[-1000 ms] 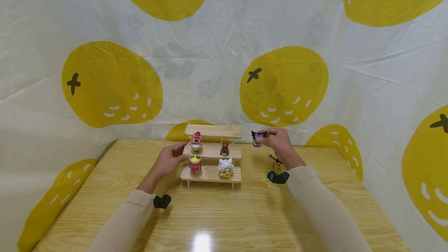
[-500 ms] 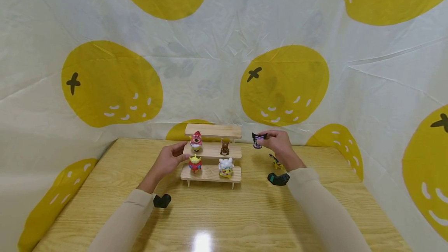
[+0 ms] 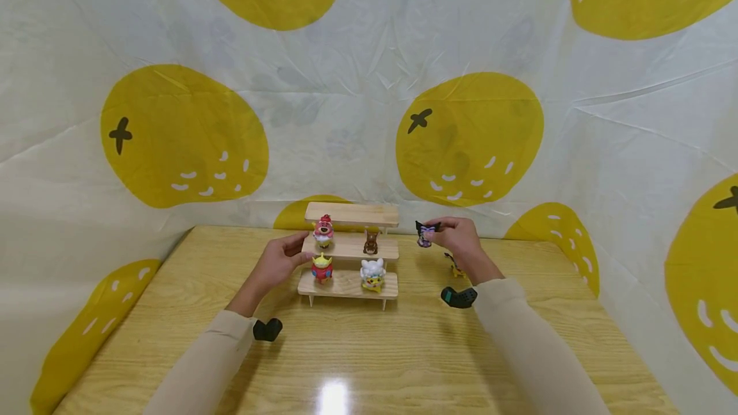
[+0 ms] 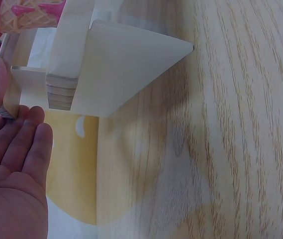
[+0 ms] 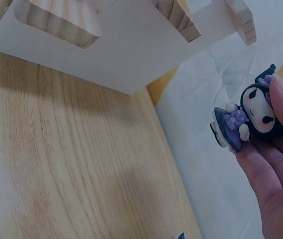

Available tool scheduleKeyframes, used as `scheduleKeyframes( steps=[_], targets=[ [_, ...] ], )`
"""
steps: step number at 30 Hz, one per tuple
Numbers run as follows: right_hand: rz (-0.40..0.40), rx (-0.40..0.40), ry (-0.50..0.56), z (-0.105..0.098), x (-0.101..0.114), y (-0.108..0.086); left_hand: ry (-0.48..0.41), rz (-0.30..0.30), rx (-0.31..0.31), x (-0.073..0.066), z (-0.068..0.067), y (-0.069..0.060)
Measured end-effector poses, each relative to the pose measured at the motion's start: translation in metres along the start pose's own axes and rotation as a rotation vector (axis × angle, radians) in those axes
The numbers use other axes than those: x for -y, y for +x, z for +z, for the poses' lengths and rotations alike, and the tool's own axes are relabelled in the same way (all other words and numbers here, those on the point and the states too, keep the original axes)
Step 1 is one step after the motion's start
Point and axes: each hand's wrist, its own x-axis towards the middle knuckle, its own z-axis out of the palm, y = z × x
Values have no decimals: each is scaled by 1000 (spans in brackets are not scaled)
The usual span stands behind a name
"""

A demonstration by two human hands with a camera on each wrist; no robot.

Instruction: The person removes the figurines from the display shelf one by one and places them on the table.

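My right hand [image 3: 459, 237] pinches a small black-and-purple figurine [image 3: 425, 234] between thumb and fingers, held above the table right of the stand. In the right wrist view the figurine [image 5: 253, 110] has a white face and a purple dress. My left hand [image 3: 279, 268] holds the left end of a three-tier wooden display stand [image 3: 346, 282], its thumb and fingers about a board end [image 4: 13, 94]. A pink bear figurine [image 3: 323, 232] and a brown figurine [image 3: 371, 243] stand on the middle tier. Below them are a red-and-yellow alien figurine [image 3: 321, 269] and a white-hooded yellow figurine [image 3: 373, 276].
The top tier [image 3: 352, 213] bears no figurine. A yellow-and-dark figurine [image 3: 455, 267] is on the table [image 3: 369, 344], partly behind the right wrist. Black wrist devices [image 3: 459, 297] show by both sleeves. A curtain [image 3: 328, 139] with yellow fruit prints hangs behind and beside the table.
My right hand lowers very slightly with the black-and-purple figurine. The left hand keeps its place at the stand, and the other figurines stay put.
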Motion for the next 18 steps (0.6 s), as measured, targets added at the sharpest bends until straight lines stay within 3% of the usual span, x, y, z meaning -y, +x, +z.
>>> scheduleKeyframes(
  steps=[18],
  targets=[
    [25, -12, -25, 2, -9, -2, -3, 1, -8, -2, 0, -1]
  ],
)
